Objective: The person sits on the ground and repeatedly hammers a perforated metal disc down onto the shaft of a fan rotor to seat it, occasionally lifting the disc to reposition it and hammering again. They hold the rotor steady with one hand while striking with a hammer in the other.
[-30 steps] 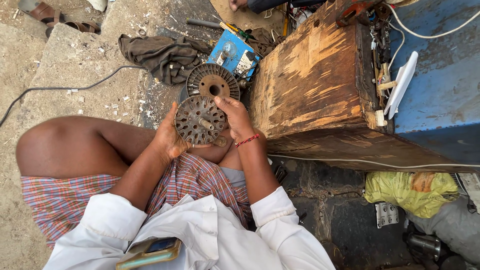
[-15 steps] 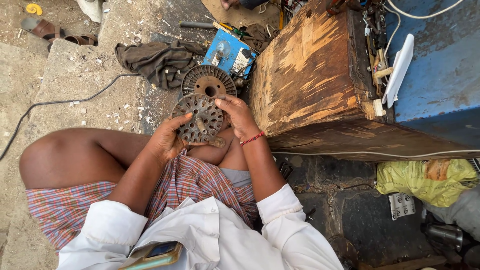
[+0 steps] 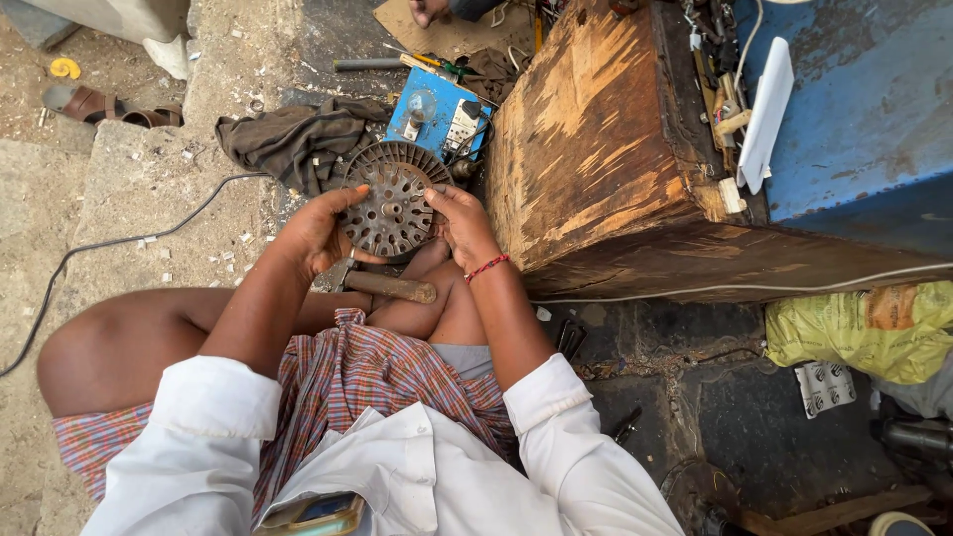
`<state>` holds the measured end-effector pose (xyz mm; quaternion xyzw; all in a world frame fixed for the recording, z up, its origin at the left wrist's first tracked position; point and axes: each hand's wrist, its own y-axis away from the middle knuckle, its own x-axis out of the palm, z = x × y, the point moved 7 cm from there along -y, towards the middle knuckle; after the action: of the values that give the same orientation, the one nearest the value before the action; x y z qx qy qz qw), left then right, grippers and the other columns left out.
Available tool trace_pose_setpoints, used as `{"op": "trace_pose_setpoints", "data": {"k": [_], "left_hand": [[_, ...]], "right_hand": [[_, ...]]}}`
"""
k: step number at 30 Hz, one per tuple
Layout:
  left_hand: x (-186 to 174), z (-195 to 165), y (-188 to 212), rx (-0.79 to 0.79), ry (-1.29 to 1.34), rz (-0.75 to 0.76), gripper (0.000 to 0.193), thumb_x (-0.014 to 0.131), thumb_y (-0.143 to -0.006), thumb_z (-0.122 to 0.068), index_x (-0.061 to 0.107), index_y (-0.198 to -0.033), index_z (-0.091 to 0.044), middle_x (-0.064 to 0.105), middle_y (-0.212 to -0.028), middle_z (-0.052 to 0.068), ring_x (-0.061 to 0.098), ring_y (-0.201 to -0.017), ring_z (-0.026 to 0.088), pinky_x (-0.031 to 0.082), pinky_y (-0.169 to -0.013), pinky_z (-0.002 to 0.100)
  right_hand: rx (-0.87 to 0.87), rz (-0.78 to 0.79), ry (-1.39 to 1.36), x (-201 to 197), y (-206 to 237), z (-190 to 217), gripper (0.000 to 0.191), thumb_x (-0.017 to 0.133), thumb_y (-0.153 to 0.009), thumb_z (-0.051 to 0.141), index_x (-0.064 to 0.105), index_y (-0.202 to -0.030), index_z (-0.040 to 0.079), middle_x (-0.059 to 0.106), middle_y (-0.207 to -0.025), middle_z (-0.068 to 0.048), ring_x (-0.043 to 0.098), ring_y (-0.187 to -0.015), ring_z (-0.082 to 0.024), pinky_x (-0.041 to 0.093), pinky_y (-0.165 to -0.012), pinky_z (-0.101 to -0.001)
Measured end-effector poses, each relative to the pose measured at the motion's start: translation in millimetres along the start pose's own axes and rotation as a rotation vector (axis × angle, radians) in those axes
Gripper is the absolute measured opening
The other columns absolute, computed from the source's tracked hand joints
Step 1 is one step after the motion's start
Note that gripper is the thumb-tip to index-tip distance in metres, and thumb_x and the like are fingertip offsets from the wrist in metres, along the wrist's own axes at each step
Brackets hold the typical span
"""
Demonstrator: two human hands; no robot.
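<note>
Fingers of both hands curl around a round rusty metal disc (image 3: 392, 210) full of small holes. The left hand (image 3: 316, 238) grips its left edge, with the thumb on top. The right hand (image 3: 459, 216) grips its right edge, fingers bent and closed on the rim. Neither hand is spread open; both hold the disc tight between them.

The disc sits just above the person's knees, in front of a big wooden box (image 3: 606, 159). A second round disc with fins (image 3: 397, 159) lies on the ground right behind it, partly hidden.

A moment ago the disc was held the same way, a bit closer to the body. Now it is turned so its flat face with the holes looks straight up. A hammer (image 3: 382, 285) now shows below the left hand, lying across the leg. I cannot tell if the left hand touches it. So the disc looks ready for a close look or a tap, I think.

A blue box with a dial (image 3: 437, 111) sits on the ground beyond the discs. A dark cloth (image 3: 293, 144) lies beside it. A black wire (image 3: 139, 238) runs over the stone floor. A sandal (image 3: 94, 104) lies far off to the left.
</note>
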<state>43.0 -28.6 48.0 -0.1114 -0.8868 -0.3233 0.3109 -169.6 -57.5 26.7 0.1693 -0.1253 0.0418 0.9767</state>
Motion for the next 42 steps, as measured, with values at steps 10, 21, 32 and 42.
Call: {"op": "trace_pose_setpoints", "data": {"k": [10, 21, 32, 42], "left_hand": [[-2, -33, -84, 0.126, -0.616, -0.369, 0.060, 0.071, -0.095, -0.022, 0.049, -0.148, -0.009, 0.066, -0.129, 0.016, 0.073, -0.102, 0.028, 0.063, -0.063, 0.046], [-8, -29, -88, 0.156, -1.039, -0.570, 0.052, 0.077, -0.089, -0.026, 0.063, -0.136, -0.010, 0.070, -0.124, 0.016, 0.075, -0.098, 0.033, 0.066, -0.066, 0.045], [4, -31, -90, 0.266, -1.567, -0.697, 0.037, 0.081, -0.082, -0.029, 0.072, -0.111, -0.007, 0.061, -0.121, 0.025, 0.068, -0.097, 0.043, 0.057, -0.081, 0.048], [-20, -22, -71, 0.303, -1.501, -0.565, 0.074, 0.082, -0.085, -0.042, 0.058, -0.147, -0.011, 0.060, -0.130, 0.021, 0.066, -0.112, 0.042, 0.055, -0.091, 0.049]], "right_hand": [[0.079, -0.188, 0.084, -13, -33, 15, 0.029, 0.069, -0.096, 0.021, 0.068, -0.119, 0.003, 0.074, -0.094, -0.004, 0.068, -0.074, -0.013, 0.056, -0.061, -0.0282], [0.144, -0.264, 0.324, -25, -40, -5, 0.028, 0.072, -0.093, 0.018, 0.072, -0.112, -0.003, 0.073, -0.090, -0.006, 0.068, -0.071, -0.014, 0.052, -0.056, -0.0281], [0.137, -0.329, 0.557, -27, -41, -1, 0.024, 0.071, -0.092, 0.018, 0.077, -0.103, -0.003, 0.074, -0.081, -0.009, 0.069, -0.065, -0.014, 0.055, -0.054, -0.0295], [-0.095, -0.112, 1.117, -3, 15, 32, 0.037, 0.069, -0.091, 0.039, 0.078, -0.103, 0.006, 0.077, -0.088, -0.013, 0.073, -0.076, -0.025, 0.057, -0.070, -0.0411]]}}
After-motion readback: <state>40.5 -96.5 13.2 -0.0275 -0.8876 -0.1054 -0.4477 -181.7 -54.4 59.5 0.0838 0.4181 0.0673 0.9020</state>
